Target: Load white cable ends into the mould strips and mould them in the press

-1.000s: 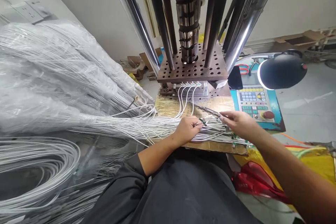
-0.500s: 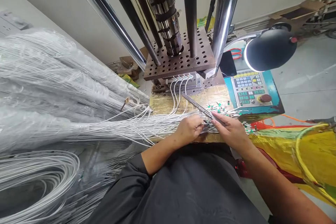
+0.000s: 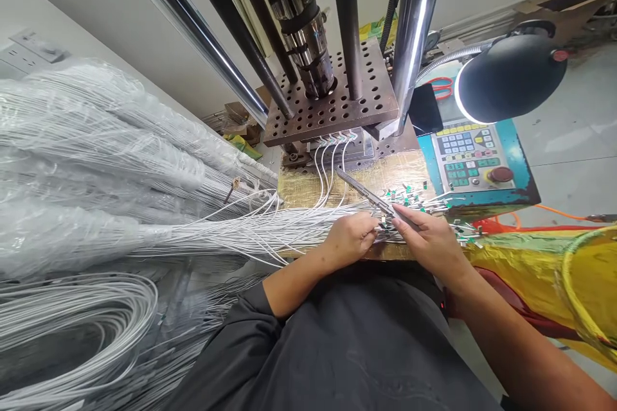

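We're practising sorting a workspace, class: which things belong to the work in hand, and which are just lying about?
In the work:
Metal strip, in the right hand
White cables, against the left hand
Press, with cables running to it
Lit lamp, probably

Lying about, it seems:
Black flat slab
Red-handled tool
Cardboard box
Yellow sack

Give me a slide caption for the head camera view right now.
Right hand holding a metal strip, left hand beside it, over white cables below a press.
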